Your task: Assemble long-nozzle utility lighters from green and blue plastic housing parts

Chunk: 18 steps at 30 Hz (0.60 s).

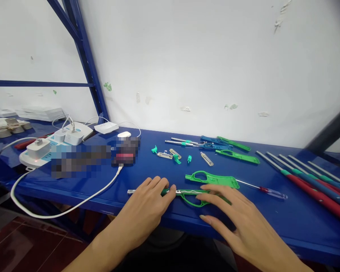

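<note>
My left hand [147, 198] is closed around a slim metal lighter tube [132, 192], whose bare end sticks out on the left. A dark green part shows under the fingers. From the tube's right end extends a green half-shell of a long-nose lighter [191, 202], with a trigger loop. Over its right part hovers my right hand [235, 215], fingers apart and thumb spread; the fingertips reach the shell's edge, and whether they press it I cannot tell. Another green lighter half-shell [218, 179] lies just behind. Touching or near its right end is a screwdriver [272, 192] with a clear handle.
Small clear fuel tanks [206, 159] and teal triggers [176, 159] lie farther back. Behind them are metal tubes [181, 143], blue shells and green shells [238, 156]. Assembled red and blue lighters [314, 189] line the right. Left are a power strip [42, 151] and white cable [62, 216].
</note>
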Each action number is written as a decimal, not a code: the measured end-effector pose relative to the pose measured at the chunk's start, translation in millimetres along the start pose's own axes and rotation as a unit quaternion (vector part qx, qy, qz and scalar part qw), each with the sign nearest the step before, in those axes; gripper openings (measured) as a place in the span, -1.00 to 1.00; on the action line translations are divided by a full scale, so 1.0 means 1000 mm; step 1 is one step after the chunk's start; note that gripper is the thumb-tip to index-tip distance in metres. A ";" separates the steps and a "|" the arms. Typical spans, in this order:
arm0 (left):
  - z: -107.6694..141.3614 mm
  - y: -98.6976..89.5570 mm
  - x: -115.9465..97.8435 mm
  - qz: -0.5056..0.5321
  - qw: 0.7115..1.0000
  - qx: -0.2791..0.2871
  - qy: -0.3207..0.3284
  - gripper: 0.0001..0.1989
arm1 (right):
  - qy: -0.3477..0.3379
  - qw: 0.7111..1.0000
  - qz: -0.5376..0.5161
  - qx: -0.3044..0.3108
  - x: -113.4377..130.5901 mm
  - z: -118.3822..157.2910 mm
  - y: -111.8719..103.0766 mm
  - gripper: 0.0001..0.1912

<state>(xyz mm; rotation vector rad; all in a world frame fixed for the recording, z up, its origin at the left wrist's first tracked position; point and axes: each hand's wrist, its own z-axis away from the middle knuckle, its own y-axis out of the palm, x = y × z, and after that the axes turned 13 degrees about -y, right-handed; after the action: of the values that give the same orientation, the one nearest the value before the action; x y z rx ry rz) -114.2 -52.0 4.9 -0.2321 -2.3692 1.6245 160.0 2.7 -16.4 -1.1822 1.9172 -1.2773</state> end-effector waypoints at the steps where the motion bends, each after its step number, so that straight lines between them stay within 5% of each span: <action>1: 0.000 0.000 0.000 0.001 1.000 -0.002 0.002 -0.42 | -0.002 1.000 0.004 0.006 0.000 0.000 0.000 -0.61; 18: -0.002 -0.006 -0.001 -0.012 0.999 0.045 -0.022 -0.38 | -0.005 0.999 0.026 0.030 0.000 -0.002 0.002 -0.56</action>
<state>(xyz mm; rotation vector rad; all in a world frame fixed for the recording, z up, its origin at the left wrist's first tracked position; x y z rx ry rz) -112.6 -52.5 10.8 -0.1517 -2.3137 1.7366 158.0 3.9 -17.5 -1.1000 1.8760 -1.2896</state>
